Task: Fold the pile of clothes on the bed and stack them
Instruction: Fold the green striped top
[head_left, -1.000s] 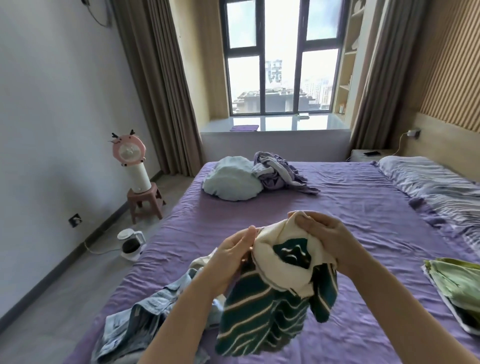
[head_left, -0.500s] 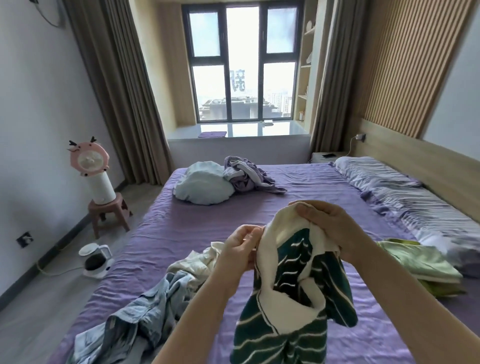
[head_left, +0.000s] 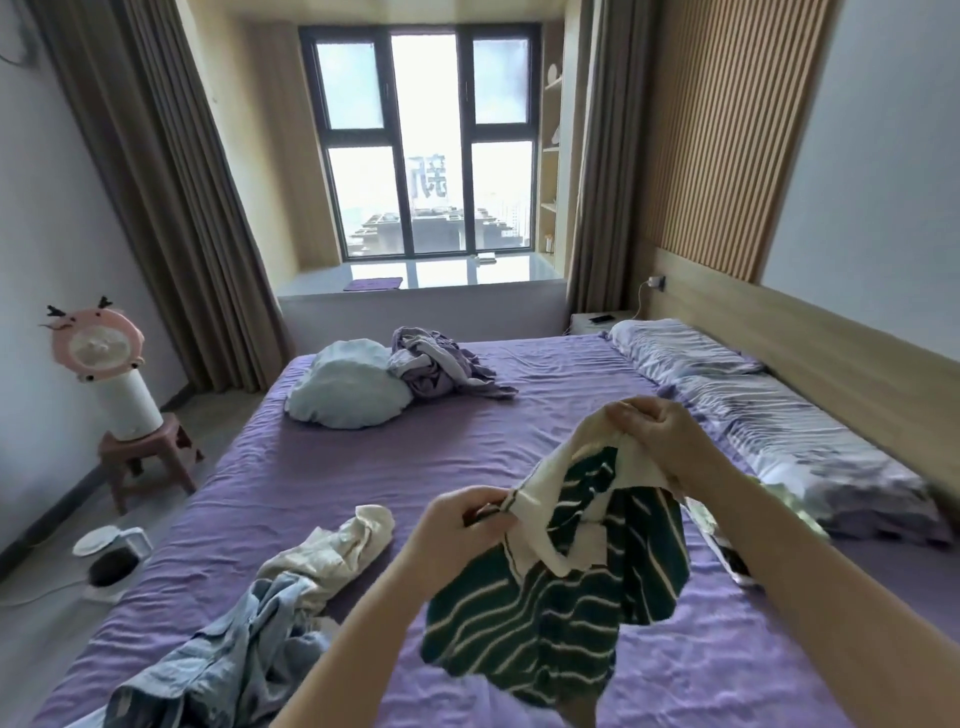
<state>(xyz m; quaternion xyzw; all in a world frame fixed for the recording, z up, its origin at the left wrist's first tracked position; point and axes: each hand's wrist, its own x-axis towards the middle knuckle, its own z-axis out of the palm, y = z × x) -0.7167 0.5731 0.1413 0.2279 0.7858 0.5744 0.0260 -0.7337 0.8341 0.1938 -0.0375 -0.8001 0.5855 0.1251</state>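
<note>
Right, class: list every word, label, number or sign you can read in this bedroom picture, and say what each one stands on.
Large characters outside, seen through the window: two big sign characters, mirrored and hazy, not readable with confidence.
Striped garment held in the left hand and right hand: no readable label.
Pink fan, kettle, phone on the nightstand: no legible text.

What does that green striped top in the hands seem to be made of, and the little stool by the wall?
The green striped top looks like soft knit fabric, matte, likely cotton: it drapes and bunches limply, with a cream collar. The stool looks like moulded plastic, reddish brown with a dull sheen and rounded one-piece legs, though painted wood cannot be ruled out.
</note>
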